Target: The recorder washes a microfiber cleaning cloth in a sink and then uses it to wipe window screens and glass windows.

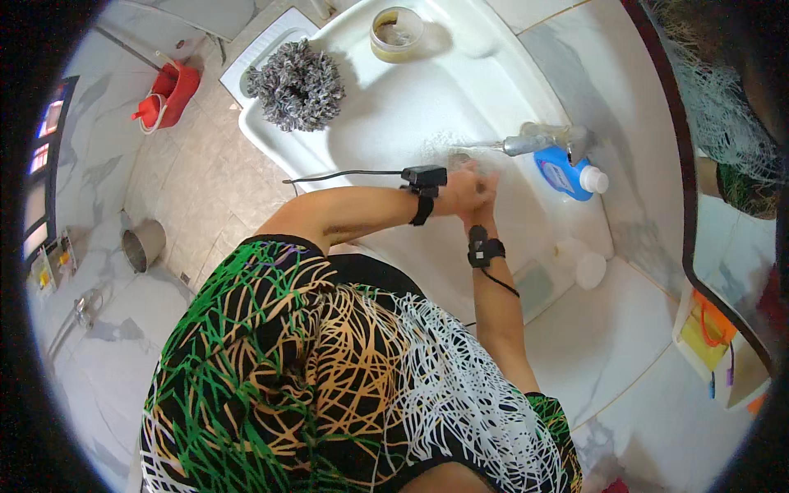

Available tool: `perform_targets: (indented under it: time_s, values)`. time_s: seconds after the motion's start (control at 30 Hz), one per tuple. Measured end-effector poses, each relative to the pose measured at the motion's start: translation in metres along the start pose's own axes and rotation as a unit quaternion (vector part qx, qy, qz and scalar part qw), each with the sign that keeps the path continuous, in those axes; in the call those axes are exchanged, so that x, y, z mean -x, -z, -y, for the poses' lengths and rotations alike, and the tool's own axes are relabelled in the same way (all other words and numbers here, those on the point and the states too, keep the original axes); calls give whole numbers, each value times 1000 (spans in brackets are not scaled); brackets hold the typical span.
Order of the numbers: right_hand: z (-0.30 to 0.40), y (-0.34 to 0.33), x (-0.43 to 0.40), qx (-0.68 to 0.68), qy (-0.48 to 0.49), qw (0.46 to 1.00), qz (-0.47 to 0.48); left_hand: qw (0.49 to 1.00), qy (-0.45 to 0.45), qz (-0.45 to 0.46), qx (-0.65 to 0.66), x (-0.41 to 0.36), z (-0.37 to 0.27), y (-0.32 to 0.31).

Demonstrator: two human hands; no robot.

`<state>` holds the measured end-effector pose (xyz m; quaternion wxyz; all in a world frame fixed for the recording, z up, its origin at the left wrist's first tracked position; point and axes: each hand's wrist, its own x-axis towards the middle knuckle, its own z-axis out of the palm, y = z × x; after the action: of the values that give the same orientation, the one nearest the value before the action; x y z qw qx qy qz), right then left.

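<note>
My left hand (455,192) and my right hand (486,183) are pressed together over the white sink basin (394,111), beside the metal faucet (530,143). A stream of water runs from the faucet and splashes just beyond my fingers. Motion blurs both hands, so I cannot make out whether anything is between them. Each wrist wears a black strap with a small device and a cable. To the right, behind the faucet, lies a blue bottle (561,174) with a white cap.
A grey shaggy mop head (296,86) sits on the sink's left edge. A round tub (396,36) with brownish residue stands at the far rim. On the floor at left are a red mop bucket (179,92) and a grey bin (143,244). A mirror (727,123) borders the right.
</note>
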<state>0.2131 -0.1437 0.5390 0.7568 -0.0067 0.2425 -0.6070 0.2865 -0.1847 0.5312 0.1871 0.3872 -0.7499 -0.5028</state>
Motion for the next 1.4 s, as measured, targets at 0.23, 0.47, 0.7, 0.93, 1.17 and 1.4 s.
perform_targets:
  time_s: [0.23, 0.47, 0.7, 0.93, 1.17, 1.4]
  values:
    - [-2, -11, 1, 111, 20, 978, -177, 986, -101, -111, 71, 19, -23, 16]
    - [5, -14, 4, 97, 2, 970, -224, 996, 32, -77, 28, 9, -26, 23]
    - [-3, -1, 11, 79, 10, 981, -176, 998, -6, -53, -14, 4, -23, 44]
    - [16, 34, 45, 12, 94, 949, -302, 894, -96, -123, -421, -20, 29, 108]
    - [13, -13, 32, 129, 15, 921, -368, 929, -31, -42, -367, -10, 23, 41]
    - [25, 34, 32, 60, 19, 993, -103, 997, -43, 26, 57, 16, -42, -12]
